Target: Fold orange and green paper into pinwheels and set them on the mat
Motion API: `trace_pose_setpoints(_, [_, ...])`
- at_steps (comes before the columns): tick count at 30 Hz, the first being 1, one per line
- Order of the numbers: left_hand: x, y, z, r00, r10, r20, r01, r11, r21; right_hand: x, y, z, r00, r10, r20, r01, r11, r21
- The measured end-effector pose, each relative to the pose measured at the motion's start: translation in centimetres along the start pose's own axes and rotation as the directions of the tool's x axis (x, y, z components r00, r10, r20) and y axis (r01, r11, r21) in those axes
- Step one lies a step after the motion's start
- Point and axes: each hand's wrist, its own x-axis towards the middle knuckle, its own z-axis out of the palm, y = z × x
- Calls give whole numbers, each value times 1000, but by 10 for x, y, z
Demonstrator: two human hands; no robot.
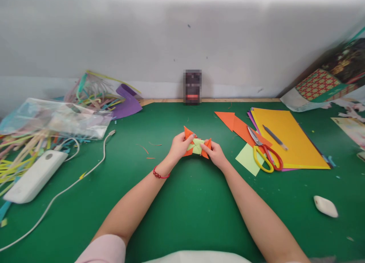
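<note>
Both my hands meet over the middle of the green mat (182, 202), holding a small folded paper piece (196, 145) made of orange and light green paper. My left hand (179, 147) pinches its left side, fingers closed on an orange point; a red bracelet sits on that wrist. My right hand (214, 153) pinches the right side, fingers closed on the orange tip there. The piece is just above the mat.
Right of my hands lie a light green paper square (247, 159), scissors with yellow and red handles (265, 153), orange paper (234, 123), a yellow sheet stack (288, 137) with a pen (275, 137), and a white eraser (325, 206). At left are a white power bank (34, 176) with cable, a plastic bag (57, 116) and several paper strips.
</note>
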Motion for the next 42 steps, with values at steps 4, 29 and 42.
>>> trace_pose_setpoints(4, [2,-1,-1,1000,-7,25,7,1000,-27,0,-1,0,1000,-5,-1,5,1000,-8])
trace_pose_setpoints(29, [5,6,-15,985,-6,175,-13,994,109,1,1,-2,998,22,-57,-20,999,29])
trace_pose_setpoints(42, [3,8,-18,972,-56,229,-1,971,241,1,-1,-3,1000,10,-12,-10,999,33])
